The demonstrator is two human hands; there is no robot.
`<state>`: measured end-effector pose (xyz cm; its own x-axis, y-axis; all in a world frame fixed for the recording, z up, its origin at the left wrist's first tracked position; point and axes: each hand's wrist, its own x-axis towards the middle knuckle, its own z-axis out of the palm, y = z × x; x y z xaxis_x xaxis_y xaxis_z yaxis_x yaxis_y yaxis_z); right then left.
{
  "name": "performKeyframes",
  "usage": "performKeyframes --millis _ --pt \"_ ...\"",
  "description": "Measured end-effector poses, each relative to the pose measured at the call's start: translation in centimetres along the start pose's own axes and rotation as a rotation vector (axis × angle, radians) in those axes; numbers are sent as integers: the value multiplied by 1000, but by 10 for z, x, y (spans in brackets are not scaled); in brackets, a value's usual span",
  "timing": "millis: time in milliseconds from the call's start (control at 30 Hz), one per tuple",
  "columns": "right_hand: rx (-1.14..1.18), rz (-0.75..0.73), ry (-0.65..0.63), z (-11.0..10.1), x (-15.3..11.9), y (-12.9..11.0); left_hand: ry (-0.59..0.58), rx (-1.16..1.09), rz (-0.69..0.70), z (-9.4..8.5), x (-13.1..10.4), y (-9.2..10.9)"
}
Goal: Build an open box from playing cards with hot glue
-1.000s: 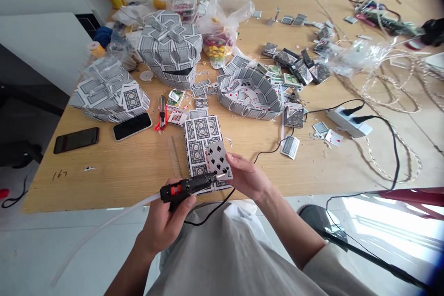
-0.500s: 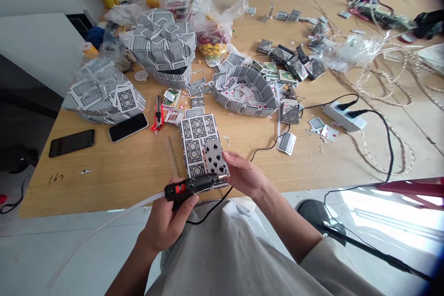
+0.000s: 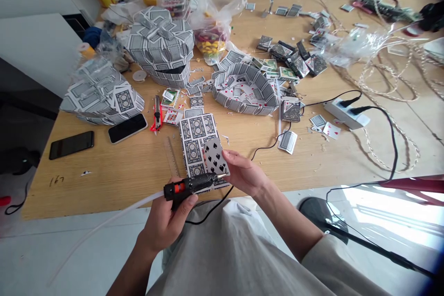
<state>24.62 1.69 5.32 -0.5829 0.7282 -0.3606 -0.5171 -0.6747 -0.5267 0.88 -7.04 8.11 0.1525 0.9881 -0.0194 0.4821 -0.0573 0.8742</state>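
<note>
My left hand is wrapped round a black hot glue gun, with a long translucent glue stick trailing from its back end. In my right hand is a playing card, a spade card, face up and pinched at its right edge. The gun's metal nozzle is at the card's lower edge; whether they touch I cannot tell. Beneath the card lies a flat panel of playing cards, backs up, near the table's front edge. A clear ruler lies left of the panel.
Beyond stand a heart-shaped card tray and lidded card boxes. Two phones and a red utility knife lie left. The gun's black cord runs right toward a white power strip. Card packs lie farther back.
The view has shifted very slightly. Both hands, the glue gun and the card hold almost the same positions, the nozzle still at the card's lower edge.
</note>
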Motion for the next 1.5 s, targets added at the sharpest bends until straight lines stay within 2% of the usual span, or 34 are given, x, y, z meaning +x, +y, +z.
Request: performKeyframes --millis 867,1067,1133,1200,1300,1367,1433,1500 --pt "-67 -31 16 -3 -3 -2 15 89 -69 -11 -6 -5" --pt "-81 -37 12 -2 -5 -5 72 79 -158 -11 -12 -2" --pt "-81 -51 32 -2 -6 -9 127 75 -203 -14 -14 -10" --pt "-95 -75 56 -1 -8 -13 222 52 -289 -22 -15 -26" --pt "-181 -141 116 -3 -10 -18 402 -4 -475 -42 -11 -60" --pt "-316 -216 198 -5 -9 -19 477 97 -605 -57 -6 -84" --pt "-506 -314 314 -6 -7 -18 454 232 -729 -71 -1 -101" --pt "-725 -407 432 -6 -5 -15 376 369 -813 -81 3 -110"
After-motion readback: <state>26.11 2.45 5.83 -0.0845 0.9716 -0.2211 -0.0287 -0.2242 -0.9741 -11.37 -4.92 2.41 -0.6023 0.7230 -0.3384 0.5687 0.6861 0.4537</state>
